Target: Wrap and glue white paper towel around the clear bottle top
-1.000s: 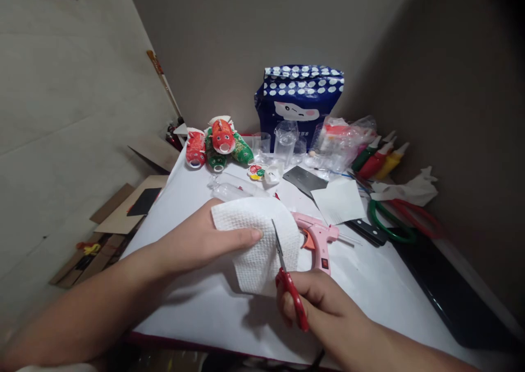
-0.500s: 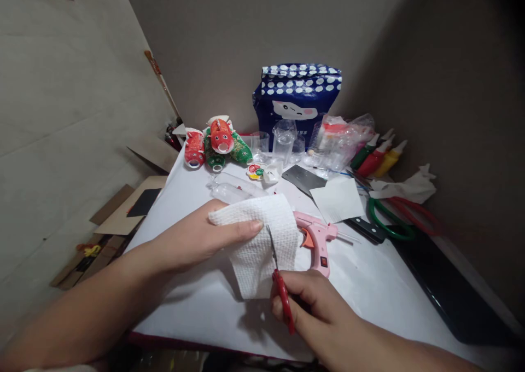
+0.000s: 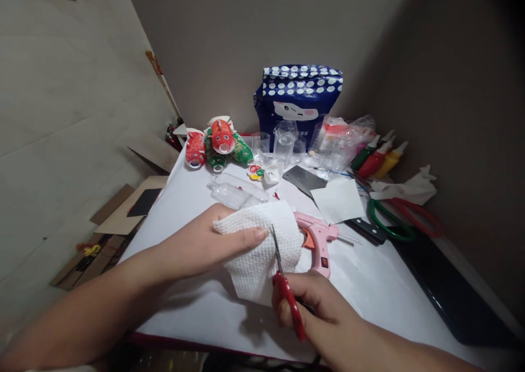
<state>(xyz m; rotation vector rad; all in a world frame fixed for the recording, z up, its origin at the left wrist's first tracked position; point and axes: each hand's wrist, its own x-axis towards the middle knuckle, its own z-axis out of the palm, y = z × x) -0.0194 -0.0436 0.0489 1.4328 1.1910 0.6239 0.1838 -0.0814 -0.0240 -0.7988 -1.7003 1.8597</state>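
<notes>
My left hand [image 3: 229, 238] is closed on a white textured paper towel [image 3: 262, 271], thumb on top and the other fingers hidden beneath it. My right hand [image 3: 315, 306] grips small scissors by their red handles [image 3: 290, 306]. The thin scissor blades [image 3: 277, 251] lie over the towel, pointing up and away, close to my left thumb tip. Whether they cut through the sheet here I cannot tell. Just behind the towel, to the right, a pink glue gun [image 3: 320, 240] with an orange trigger rests on the white table [image 3: 197, 317].
Red and green fish figures [image 3: 221, 137] stand at the back left. Clear plastic cups [image 3: 285, 139] stand before a blue bag [image 3: 299, 104]. Clear plastic bottles [image 3: 233, 191] lie behind the towel. To the right are paint bottles [image 3: 373, 161], large green-and-red-handled scissors [image 3: 391, 230] and a black slab [image 3: 447, 284].
The towel and my left hand have shifted slightly right and down. The scissors have tilted more, their handles moving right and lower.
</notes>
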